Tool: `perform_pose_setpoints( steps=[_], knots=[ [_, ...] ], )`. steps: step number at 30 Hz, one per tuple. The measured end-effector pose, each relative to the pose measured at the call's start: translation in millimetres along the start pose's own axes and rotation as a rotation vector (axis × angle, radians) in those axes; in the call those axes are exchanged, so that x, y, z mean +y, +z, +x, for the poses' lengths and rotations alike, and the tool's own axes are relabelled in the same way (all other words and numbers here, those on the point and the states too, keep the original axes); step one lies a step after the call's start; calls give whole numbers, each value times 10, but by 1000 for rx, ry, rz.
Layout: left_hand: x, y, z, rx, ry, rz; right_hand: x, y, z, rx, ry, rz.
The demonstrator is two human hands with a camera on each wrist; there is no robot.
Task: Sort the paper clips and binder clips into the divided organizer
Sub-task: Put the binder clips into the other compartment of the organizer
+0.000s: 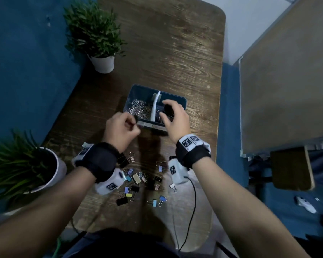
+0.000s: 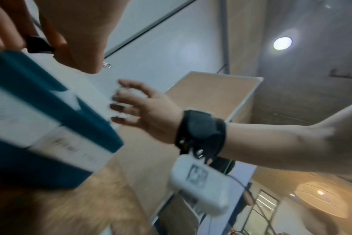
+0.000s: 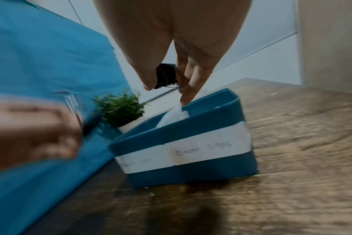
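Observation:
A blue divided organizer [image 1: 182, 100] stands mid-table with a white divider [image 1: 155, 105]. Silver paper clips [image 1: 138, 108] fill its left compartment. My right hand [image 1: 166, 111] hovers over the right compartment and pinches a black binder clip [image 3: 165, 76] between thumb and fingers. My left hand [image 1: 133, 121] is at the organizer's front left corner, gripping another black binder clip [image 2: 38, 45] with its wire handles up. Several loose coloured binder clips [image 1: 138, 180] lie in a pile on the table near me, between my wrists. The right wrist view shows the organizer [image 3: 191, 171] with white paper labels.
A potted plant [image 1: 99, 41] stands at the far left of the wooden table [image 1: 175, 53], another plant [image 1: 17, 170] at the near left edge. A black cable [image 1: 193, 202] trails off the near edge. Blue wall on the left, a cork board [image 1: 287, 81] on the right.

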State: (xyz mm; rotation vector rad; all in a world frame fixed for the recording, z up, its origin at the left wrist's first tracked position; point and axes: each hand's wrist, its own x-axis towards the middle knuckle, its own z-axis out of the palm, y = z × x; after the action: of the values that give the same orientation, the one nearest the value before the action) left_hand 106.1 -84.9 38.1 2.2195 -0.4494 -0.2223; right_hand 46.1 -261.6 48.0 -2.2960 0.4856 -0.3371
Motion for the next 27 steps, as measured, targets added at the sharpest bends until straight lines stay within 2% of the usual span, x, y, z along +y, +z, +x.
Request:
perform_pose_setpoints(
  steps=[2,4,6,9,12,13,15,17,19,22,24,27],
  knots=[
    [282,80,139,14,131,-30,96,-22,58,-31,73,-18],
    [483,205,295,-16,160,-40,182,-70,71,-71,165,41],
    [559,347,409,-82,135,23,222,-156,29,-79,230,141],
    [477,451,357,-219,32,117,320,-326,-169,23,261,188],
    [239,355,63,-209,41,80,547,-414,-522,57,269,76],
    [128,299,-51,-185,32,86,647,-408,-651,-6,273,13],
    [-131,180,-287,-187,-72,181,783,-356,-912,-245,285,-83],
    [-374,82,-470,-287,-231,282,831,-262,-1121,-510,278,-161],
    [-534,32,-605,-460,-305,334,783,-106,-1257,-687,247,-307],
    [-592,92,-717,-648,-217,386,590,174,-1361,-762,168,-505],
    [-588,186,-764,-677,-147,447,491,343,-1390,-763,138,-565],
    [-580,280,-815,-647,-76,553,390,497,-1395,-707,129,-548]
  ],
)
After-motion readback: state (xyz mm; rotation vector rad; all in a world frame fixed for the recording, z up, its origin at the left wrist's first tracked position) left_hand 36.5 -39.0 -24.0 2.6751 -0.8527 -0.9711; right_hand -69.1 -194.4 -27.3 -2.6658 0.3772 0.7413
